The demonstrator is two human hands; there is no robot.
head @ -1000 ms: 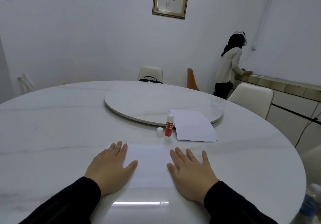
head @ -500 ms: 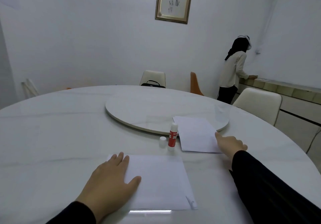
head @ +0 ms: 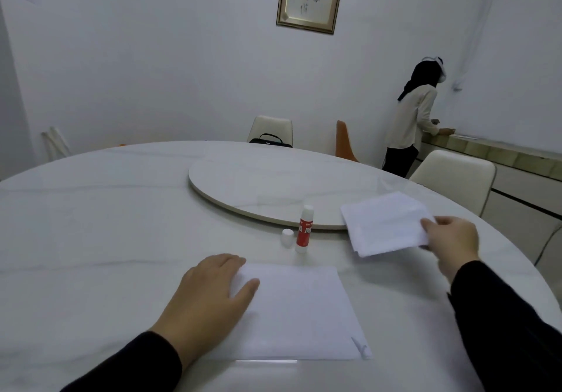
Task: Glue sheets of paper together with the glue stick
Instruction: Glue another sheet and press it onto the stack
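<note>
A white sheet of paper (head: 299, 312) lies flat on the table in front of me, its near right corner slightly curled. My left hand (head: 209, 297) rests flat on the sheet's left part. A red and white glue stick (head: 304, 232) stands upright and uncapped just beyond the sheet, with its white cap (head: 287, 236) beside it on the left. My right hand (head: 453, 241) pinches the right edge of a small stack of white sheets (head: 386, 224), held lifted off the table to the right of the glue stick.
A round white marble table (head: 91, 239) carries a raised turntable (head: 258, 188) at its middle. Chairs (head: 453, 178) stand around it, one holding a black bag (head: 269, 141). A person (head: 413, 121) stands at a counter at the far right.
My right hand left the front sheet, reached to the paper stack on the right, took hold of it and lifted it. My left hand stayed on the front sheet.
</note>
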